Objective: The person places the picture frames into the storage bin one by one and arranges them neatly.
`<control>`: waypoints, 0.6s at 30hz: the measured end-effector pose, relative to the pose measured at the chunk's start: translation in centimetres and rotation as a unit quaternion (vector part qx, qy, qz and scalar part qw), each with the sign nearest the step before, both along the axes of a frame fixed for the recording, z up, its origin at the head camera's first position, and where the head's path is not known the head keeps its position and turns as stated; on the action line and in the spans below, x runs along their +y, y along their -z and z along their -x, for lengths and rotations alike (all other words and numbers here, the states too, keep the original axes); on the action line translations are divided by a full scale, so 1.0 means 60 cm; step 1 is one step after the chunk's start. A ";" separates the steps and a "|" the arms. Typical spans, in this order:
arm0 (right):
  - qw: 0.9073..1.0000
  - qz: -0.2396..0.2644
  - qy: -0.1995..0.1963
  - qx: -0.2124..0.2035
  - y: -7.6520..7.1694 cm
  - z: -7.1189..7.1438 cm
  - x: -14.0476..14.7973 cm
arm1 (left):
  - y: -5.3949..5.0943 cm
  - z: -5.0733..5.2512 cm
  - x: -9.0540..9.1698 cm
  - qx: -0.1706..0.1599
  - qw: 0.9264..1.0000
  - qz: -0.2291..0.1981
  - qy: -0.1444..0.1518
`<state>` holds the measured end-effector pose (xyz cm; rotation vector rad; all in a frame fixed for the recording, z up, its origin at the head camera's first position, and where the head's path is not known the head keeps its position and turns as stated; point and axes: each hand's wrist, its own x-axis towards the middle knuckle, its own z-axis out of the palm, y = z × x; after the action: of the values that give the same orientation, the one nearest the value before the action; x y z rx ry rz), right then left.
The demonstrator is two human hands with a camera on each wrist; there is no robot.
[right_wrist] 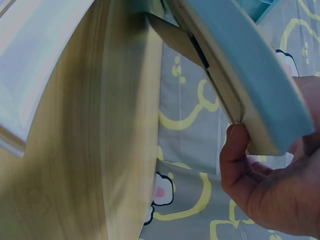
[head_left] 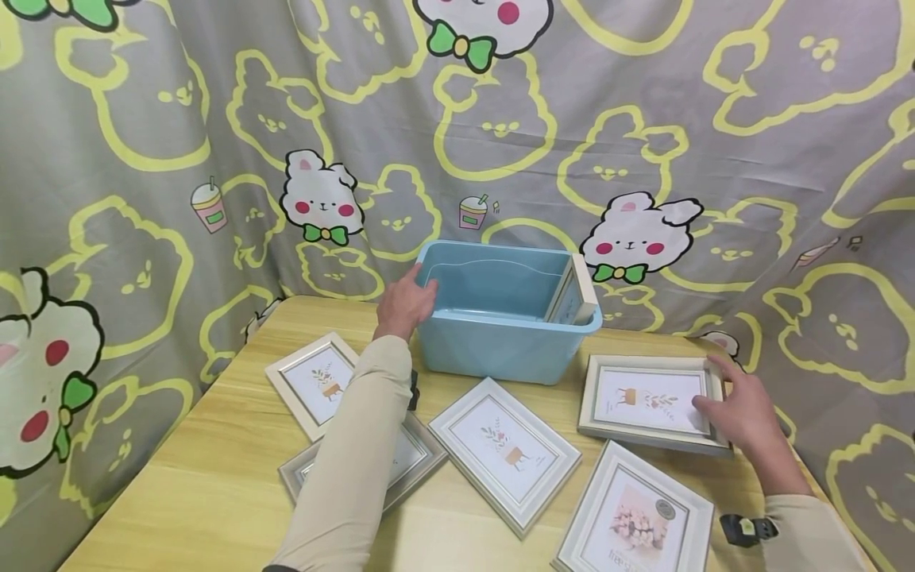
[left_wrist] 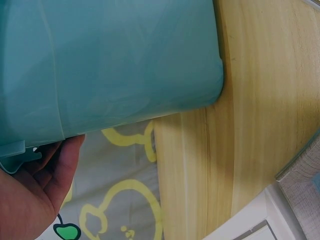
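Note:
My left hand [head_left: 406, 303] grips the left rim of a blue bin [head_left: 500, 349]; in the left wrist view its fingers [left_wrist: 64, 165] curl around the edge of the bin [left_wrist: 125, 60]. At the right, my right hand [head_left: 743, 409] holds a cream picture frame [head_left: 629, 401] by its right end, print facing up. The right wrist view shows the hand [right_wrist: 280, 187] pinching that frame [right_wrist: 255, 85] at one end, its back flap tilted out. Inside the bin, another frame [head_left: 584, 286] stands against the right wall.
Before the bin lie a white frame [head_left: 500, 445], a frame with a pink flower print [head_left: 629, 524], a cream frame [head_left: 307, 377] and a grey frame [head_left: 422, 457] partly hidden by my left sleeve. A patterned curtain [head_left: 400, 135] hangs behind the wooden table [head_left: 179, 477].

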<state>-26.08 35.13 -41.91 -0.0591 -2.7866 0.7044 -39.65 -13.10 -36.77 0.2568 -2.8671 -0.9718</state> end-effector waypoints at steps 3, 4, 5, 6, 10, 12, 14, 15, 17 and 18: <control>0.999 0.033 0.014 -0.033 -0.007 -0.001 -0.003 | 0.001 0.000 0.000 -0.002 1.000 -0.001 -0.001; 0.998 0.047 0.017 -0.043 -0.010 -0.002 -0.005 | 0.001 0.001 -0.001 -0.002 1.000 -0.002 -0.002; 0.996 0.062 0.019 -0.054 -0.013 -0.002 -0.007 | 0.002 0.001 -0.001 -0.003 1.000 -0.002 -0.003; 0.995 0.076 0.020 -0.062 -0.016 -0.002 -0.009 | 0.002 0.001 -0.002 -0.004 1.000 -0.003 -0.002; 0.991 0.114 0.018 -0.072 -0.024 -0.002 -0.015 | 0.003 0.002 -0.003 -0.005 1.000 -0.004 -0.003; 0.990 0.122 0.015 -0.071 -0.027 -0.002 -0.017 | 0.003 0.003 -0.003 -0.004 1.000 -0.004 -0.004; 0.989 0.128 0.011 -0.068 -0.029 -0.003 -0.020 | 0.003 0.002 -0.003 -0.003 1.000 -0.004 -0.004; 0.990 0.126 0.009 -0.066 -0.031 -0.003 -0.020 | 0.003 0.002 -0.003 -0.003 1.000 -0.003 -0.004; 0.991 0.122 0.006 -0.062 -0.034 -0.005 -0.022 | 0.001 0.001 -0.002 -0.003 1.000 -0.003 -0.003; 0.991 0.119 0.006 -0.060 -0.036 -0.006 -0.023 | 0.001 0.000 -0.002 -0.003 1.000 -0.003 -0.003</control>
<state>-25.73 33.76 -39.72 -0.1680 -2.7960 1.0593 -39.67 -13.23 -36.82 0.2684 -2.8676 -0.9799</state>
